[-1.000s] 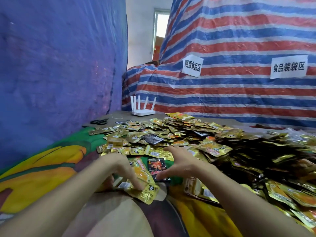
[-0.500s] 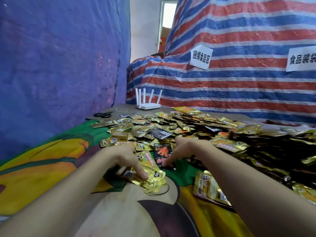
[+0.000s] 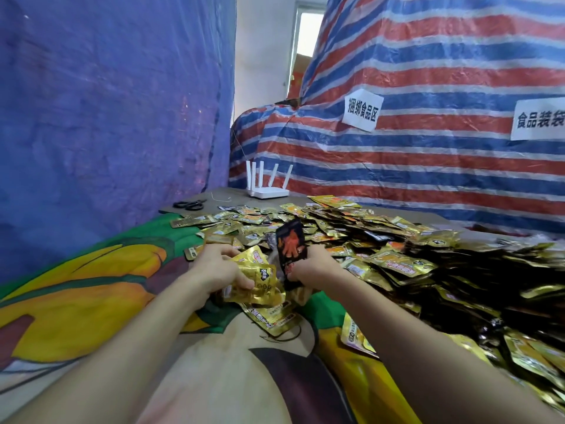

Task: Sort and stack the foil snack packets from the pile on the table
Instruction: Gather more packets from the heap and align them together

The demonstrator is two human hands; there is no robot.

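Left grip point(image 3: 217, 267) clutches bunch of gold packets point(image 3: 260, 281), prob. as the stack; right grip point(image 3: 312, 267) pinches black packet point(image 3: 290, 244) upright, face showing, prob. to ID type.

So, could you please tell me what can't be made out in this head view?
Head view only.
Text on the right-hand sign: cut off by the right edge.
Count of gold packets in the left hand: hidden by fingers and overlap.
Lower end of the black packet: covered by the right hand; print too blurred.
Extent of the pile: runs past the right edge.
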